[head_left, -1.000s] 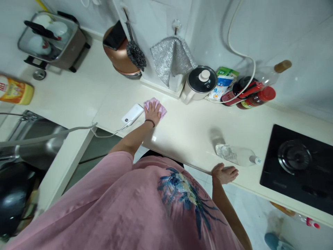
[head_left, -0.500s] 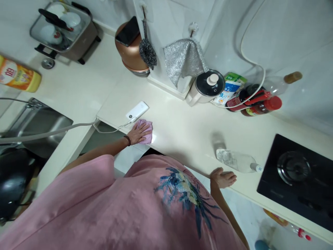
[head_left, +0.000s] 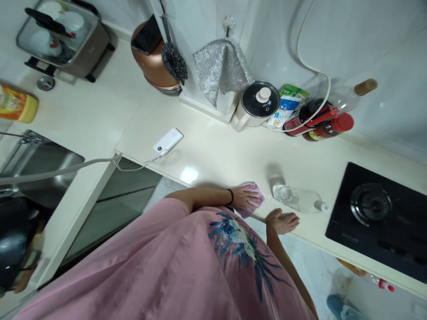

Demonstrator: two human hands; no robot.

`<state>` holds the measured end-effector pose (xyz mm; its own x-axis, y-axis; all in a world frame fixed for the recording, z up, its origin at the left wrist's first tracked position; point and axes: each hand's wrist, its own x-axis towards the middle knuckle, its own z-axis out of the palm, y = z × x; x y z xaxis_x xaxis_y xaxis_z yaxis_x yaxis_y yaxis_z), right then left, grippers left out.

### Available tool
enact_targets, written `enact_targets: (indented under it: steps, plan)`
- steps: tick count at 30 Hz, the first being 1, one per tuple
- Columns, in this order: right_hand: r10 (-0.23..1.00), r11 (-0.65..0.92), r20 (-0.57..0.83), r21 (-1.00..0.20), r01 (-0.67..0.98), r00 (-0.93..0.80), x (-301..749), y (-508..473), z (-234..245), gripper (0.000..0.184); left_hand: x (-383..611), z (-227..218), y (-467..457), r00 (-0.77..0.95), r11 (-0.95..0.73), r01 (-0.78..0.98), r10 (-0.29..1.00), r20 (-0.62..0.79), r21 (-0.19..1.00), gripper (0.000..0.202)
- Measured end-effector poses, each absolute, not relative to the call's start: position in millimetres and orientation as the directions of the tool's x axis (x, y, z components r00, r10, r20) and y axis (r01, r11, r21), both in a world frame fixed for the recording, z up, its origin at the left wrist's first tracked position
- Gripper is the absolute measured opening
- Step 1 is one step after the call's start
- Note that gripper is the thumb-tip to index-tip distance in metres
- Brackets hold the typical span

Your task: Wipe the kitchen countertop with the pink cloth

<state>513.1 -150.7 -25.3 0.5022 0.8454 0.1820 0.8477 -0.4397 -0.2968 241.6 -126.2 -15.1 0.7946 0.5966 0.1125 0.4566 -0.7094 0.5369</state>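
Note:
My left hand (head_left: 245, 198) lies over a folded pink cloth (head_left: 256, 190), pressing it onto the counter (head_left: 220, 155) near the front edge. The cloth shows around the fingers, and part of it is under the palm. My right hand (head_left: 283, 222) rests on the same edge further right, fingers stretched out and holding nothing. A clear plastic bottle (head_left: 300, 198) lies on its side just beyond my right hand, its cap towards the stove.
A white power bank (head_left: 168, 141) with a cable lies at the left. Along the wall stand a lidded pot (head_left: 260, 104) and several bottles, including a red-capped jar (head_left: 328, 128). A black gas stove (head_left: 380, 222) is at the right, a sink (head_left: 50, 171) at the left.
My left hand has slid the pink cloth rightwards along the front edge, from beside the power bank to near the bottle. My right hand stays on the edge. The view has shifted slightly.

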Motion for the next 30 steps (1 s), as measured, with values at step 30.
enact_targets:
  steps: [30]
  plan:
    - [0.847,-0.407,0.229,-0.300,0.863,0.479,509.8,-146.6,-14.5,0.069,165.2,-21.0,-119.1,0.276,-0.238,0.889,0.960,-0.042,0.392,0.058]
